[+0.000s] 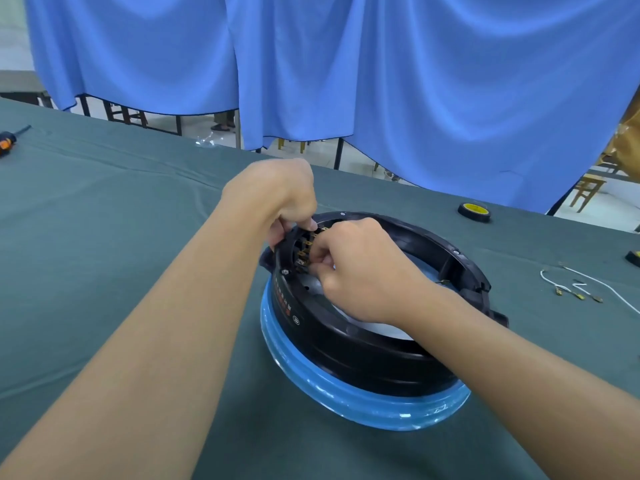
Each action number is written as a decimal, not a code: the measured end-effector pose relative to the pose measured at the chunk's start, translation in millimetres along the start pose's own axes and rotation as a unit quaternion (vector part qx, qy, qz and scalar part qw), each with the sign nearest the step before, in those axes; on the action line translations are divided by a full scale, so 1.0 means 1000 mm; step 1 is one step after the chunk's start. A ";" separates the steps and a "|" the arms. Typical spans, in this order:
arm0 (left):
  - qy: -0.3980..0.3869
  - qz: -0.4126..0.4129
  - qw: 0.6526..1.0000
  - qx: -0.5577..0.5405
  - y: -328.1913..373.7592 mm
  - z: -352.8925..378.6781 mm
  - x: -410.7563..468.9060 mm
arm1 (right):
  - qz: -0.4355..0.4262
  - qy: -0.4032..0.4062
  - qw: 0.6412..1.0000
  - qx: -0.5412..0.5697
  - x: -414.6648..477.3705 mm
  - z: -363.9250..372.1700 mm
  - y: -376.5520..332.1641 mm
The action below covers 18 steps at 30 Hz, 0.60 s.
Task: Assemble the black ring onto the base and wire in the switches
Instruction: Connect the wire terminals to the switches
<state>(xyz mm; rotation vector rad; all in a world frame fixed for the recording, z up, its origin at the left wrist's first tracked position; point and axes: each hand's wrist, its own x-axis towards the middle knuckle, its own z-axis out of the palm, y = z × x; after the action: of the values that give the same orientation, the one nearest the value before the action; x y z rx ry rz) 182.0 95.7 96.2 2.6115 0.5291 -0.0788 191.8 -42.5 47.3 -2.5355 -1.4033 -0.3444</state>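
A black ring (363, 355) sits on top of a round base wrapped in blue film (363, 407), in the middle of the table. Brass switch terminals (306, 249) show inside the ring's far left wall. My left hand (277, 195) grips the ring's rim right above those terminals, fingers curled over the edge. My right hand (349, 268) reaches inside the ring and pinches something small against the terminals; what it pinches is hidden by the fingers.
Loose white wires with brass connectors (575, 289) lie on the green cloth (104, 237) to the right. A black and yellow tape roll (473, 211) stands at the far right, a screwdriver (8, 140) at the far left. Blue curtains (415, 81) hang behind the table.
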 end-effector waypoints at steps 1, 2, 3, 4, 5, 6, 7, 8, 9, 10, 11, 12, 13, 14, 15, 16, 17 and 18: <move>0.013 0.001 1.000 -0.015 -0.004 0.001 -0.003 | -0.002 0.003 1.000 0.006 0.000 0.000 0.002; 0.035 0.001 0.999 -0.024 -0.009 0.003 -0.008 | -0.005 0.004 1.000 0.011 -0.001 0.000 0.003; 0.062 -0.003 0.998 -0.028 -0.015 0.006 -0.013 | -0.009 0.006 1.000 0.014 -0.002 0.000 0.003; 0.089 -0.009 0.995 -0.035 -0.021 0.009 -0.019 | -0.016 0.011 1.000 0.016 -0.003 0.000 0.004; 0.111 -0.015 0.992 -0.049 -0.026 0.012 -0.025 | -0.020 0.014 1.000 0.017 -0.003 -0.001 0.004; 0.130 -0.015 0.989 -0.070 -0.032 0.016 -0.032 | -0.025 0.016 0.999 0.016 -0.004 -0.002 0.005; 0.150 -0.007 0.985 -0.090 -0.037 0.021 -0.038 | -0.027 0.018 0.999 0.018 -0.004 -0.003 0.005; 0.172 0.008 0.978 -0.114 -0.041 0.028 -0.044 | -0.028 0.020 0.999 0.021 -0.004 -0.004 0.006; 0.198 0.028 0.969 -0.144 -0.045 0.035 -0.049 | -0.027 0.022 0.999 0.025 -0.004 -0.006 0.006; 0.226 0.045 0.957 -0.179 -0.049 0.044 -0.055 | -0.027 0.024 0.999 0.026 -0.005 -0.007 0.006; 0.251 0.057 0.942 -0.215 -0.052 0.052 -0.059 | -0.028 0.026 0.999 0.024 -0.005 -0.008 0.006; 0.268 0.064 0.930 -0.244 -0.056 0.059 -0.063 | -0.034 0.029 0.999 0.017 -0.006 -0.008 0.005; 0.275 0.068 0.921 -0.266 -0.058 0.066 -0.066 | -0.039 0.031 0.999 0.009 -0.006 -0.008 0.003; 0.276 0.070 0.914 -0.289 -0.060 0.072 -0.066 | -0.043 0.034 0.999 0.002 -0.006 -0.007 0.002; 0.272 0.069 0.905 -0.318 -0.061 0.077 -0.066 | -0.046 0.034 0.998 -0.005 -0.007 -0.007 0.001; 0.268 0.069 0.896 -0.348 -0.061 0.082 -0.067 | -0.048 0.035 0.998 -0.011 -0.007 -0.007 0.000; 0.262 0.069 0.886 -0.376 -0.059 0.086 -0.069 | -0.050 0.035 0.998 -0.016 -0.007 -0.008 -0.001; 0.258 0.070 0.876 -0.402 -0.056 0.090 -0.072 | -0.050 0.035 0.998 -0.019 -0.007 -0.008 -0.002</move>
<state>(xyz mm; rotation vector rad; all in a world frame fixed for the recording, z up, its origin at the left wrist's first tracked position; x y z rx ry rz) 97.7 74.9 2.2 1.8060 0.4142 0.7463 185.7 -49.1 52.6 -2.4627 -1.5156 -0.4773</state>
